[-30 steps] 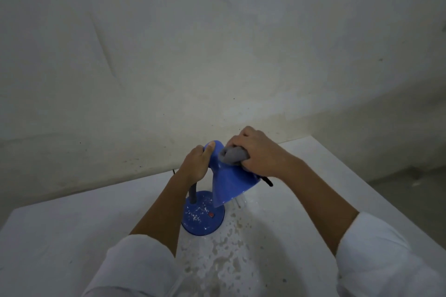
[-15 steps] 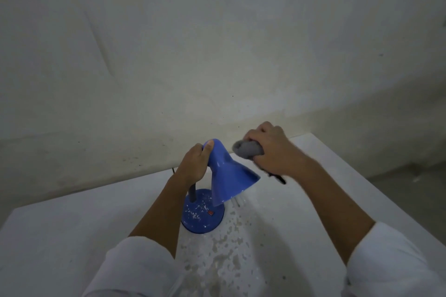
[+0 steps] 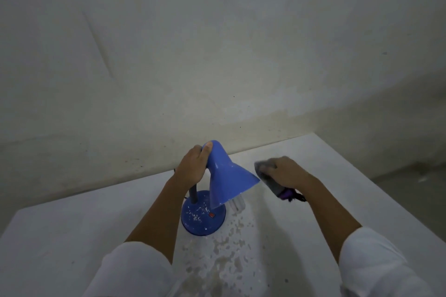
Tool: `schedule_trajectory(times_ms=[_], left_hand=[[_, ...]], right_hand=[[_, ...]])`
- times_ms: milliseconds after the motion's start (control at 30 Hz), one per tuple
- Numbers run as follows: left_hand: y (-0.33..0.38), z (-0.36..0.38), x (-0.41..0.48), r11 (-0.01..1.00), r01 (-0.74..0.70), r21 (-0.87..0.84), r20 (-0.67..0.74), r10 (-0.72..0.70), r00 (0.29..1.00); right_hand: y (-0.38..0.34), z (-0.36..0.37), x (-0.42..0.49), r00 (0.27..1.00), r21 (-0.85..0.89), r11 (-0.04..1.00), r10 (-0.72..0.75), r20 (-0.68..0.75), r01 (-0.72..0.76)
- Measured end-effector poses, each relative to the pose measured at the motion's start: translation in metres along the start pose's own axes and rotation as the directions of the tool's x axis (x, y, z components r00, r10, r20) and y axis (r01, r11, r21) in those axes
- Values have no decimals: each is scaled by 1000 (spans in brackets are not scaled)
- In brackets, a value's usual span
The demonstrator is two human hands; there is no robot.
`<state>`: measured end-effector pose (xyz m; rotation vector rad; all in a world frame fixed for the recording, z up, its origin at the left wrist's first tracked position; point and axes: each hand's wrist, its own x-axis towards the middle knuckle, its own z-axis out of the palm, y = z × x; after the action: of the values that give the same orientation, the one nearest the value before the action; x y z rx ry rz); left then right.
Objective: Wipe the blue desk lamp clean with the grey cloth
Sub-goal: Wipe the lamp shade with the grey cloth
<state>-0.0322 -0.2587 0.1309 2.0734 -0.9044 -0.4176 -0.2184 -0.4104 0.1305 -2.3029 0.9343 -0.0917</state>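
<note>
The blue desk lamp [image 3: 226,178] stands on a white table [image 3: 72,236], its cone shade tilted down to the right over a round blue base [image 3: 202,220] speckled with white flecks. My left hand [image 3: 193,166] grips the top of the shade, thumb on its crown. My right hand [image 3: 286,172] holds the grey cloth [image 3: 266,175] just off the shade's lower right rim; I cannot tell whether the cloth touches the rim. A purple and black bit hangs under that hand. A white bulb [image 3: 237,205] pokes out below the shade.
White flecks and stains [image 3: 229,255] spread over the tabletop in front of the base. A bare wall [image 3: 217,55] rises right behind the table. The table's right edge [image 3: 376,183] drops to a dark floor. My white sleeves fill the lower corners.
My right hand has carried the cloth off the top of the shade, down and to the right past its rim. My left hand has kept its hold on the shade.
</note>
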Motion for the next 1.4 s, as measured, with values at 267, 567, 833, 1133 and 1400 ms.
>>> schedule_trajectory(times_ms=[267,567,833,1133,1400], left_hand=[[0,2,-2,1000,-22,-3,-47,22,999],[4,2,-4,1000,-4,17,-21,4,1000],[2,3,-3,999,-32,39,-21,33,999],[0,3,-4,1000,6,20,-39,-5,999],[3,5,-9,1000,20,21,-47,-19,999]], right_hand=[[-60,14,-5,980,359,914,-196,-18,189],[-22,0,16,968,-38,995,-80,238,92],[-54,-6,30,973,515,826,-215,-86,228],[-42,27,23,924,253,955,51,378,-156],[-22,5,17,973,295,942,102,209,-162]])
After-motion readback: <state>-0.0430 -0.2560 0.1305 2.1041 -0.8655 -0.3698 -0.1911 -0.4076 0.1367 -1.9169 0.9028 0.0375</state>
